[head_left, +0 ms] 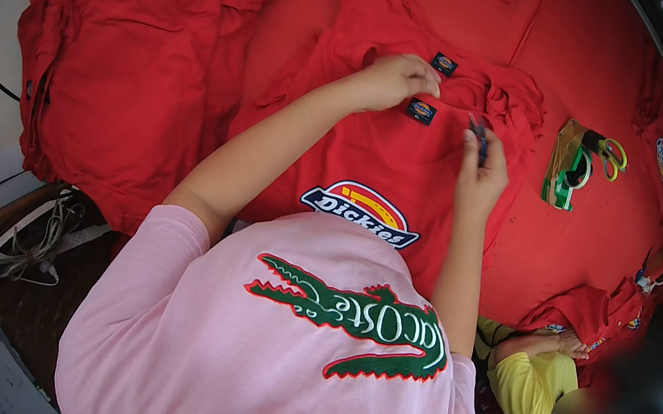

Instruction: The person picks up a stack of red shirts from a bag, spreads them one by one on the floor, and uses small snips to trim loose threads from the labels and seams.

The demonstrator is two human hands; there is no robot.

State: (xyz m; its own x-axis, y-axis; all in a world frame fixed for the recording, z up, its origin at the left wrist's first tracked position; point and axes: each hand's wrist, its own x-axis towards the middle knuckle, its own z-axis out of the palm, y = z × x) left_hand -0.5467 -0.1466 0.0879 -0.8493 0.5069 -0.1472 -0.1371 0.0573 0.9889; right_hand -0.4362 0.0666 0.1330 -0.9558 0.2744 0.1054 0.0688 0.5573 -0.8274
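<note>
A red sleeveless shirt [358, 154] lies spread in front of me, with a dark neck label [421, 112] and a printed chest emblem [362, 211] near my body. My left hand [398, 83] is closed at its neckline, the fingers pinching the collar edge just beside the label. On the other side of the neckline, my right hand [483, 167] grips small dark thread snips [478, 134], their tips pointing up by the collar. Beneath and beyond it lies another red shirt [374, 15], whose own dark label [444, 64] shows above the first.
A tall pile of red garments [133, 74] stands at the left. Scissors with yellow-green handles [613, 159] and a green tape dispenser [565, 182] lie to the right. A person in yellow [531, 384] works at lower right. Tangled white cables [32, 243] sit lower left.
</note>
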